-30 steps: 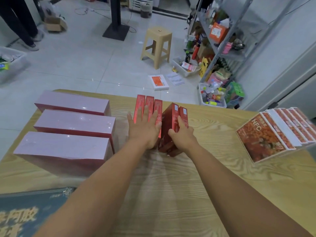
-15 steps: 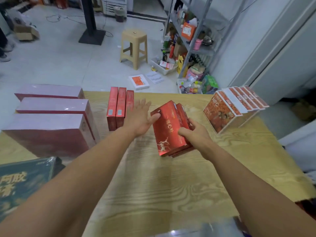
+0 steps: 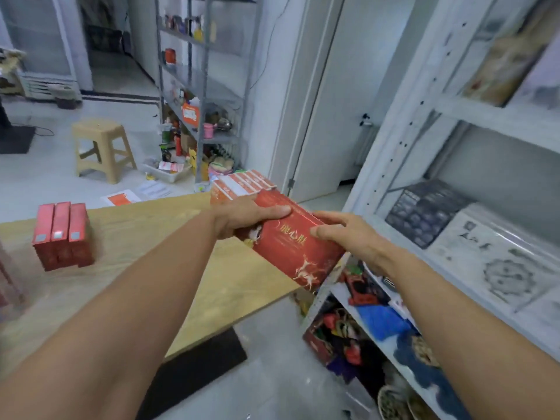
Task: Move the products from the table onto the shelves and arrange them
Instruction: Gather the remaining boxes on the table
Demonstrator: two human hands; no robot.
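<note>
We grip red boxes [image 3: 291, 250] from both sides. Left hand [image 3: 242, 216]: fingers [image 3: 272, 211] curled over far-left end. Right hand [image 3: 348, 237]: clasps right side. Boxes tilted, in air over right edge of desk [image 3: 145, 237], just beside white shelves [image 3: 454, 116]. Three spare boxes [image 3: 62, 234] upright on desk, left. Orange-white boxes [image 3: 242, 184] in row behind left hand.

Middle shelf [image 3: 400, 237] — dark box [image 3: 424, 213] and white box [image 3: 497, 256] crowd it (open air above them).
</note>
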